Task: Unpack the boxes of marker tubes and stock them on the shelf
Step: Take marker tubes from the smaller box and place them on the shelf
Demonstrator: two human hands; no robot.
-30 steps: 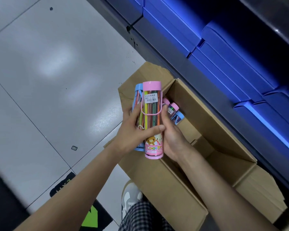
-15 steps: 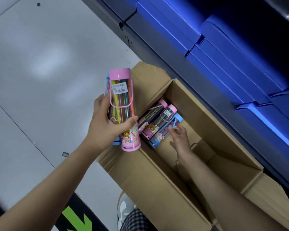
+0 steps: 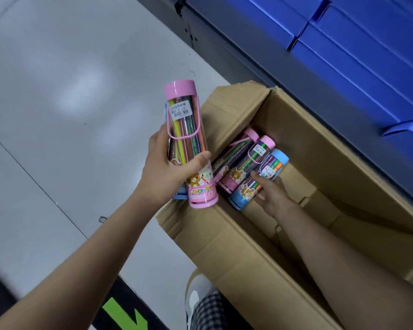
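Here, left hand (image 3: 162, 172) clamped round pink-capped tube (image 3: 190, 144) beside cardboard box (image 3: 227, 246); right hand (image 3: 271, 192) inside, fingers curled round blue-capped tube (image 3: 260, 184).

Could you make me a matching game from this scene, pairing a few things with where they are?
Things:
1. pink tube
2. blue tube
3. box
4. blue cases

Places:
A. on the shelf
B. on the floor, flaps open
C. held up in the left hand
D. lying in the box, under the right hand

Pairs: 1-C, 2-D, 3-B, 4-A
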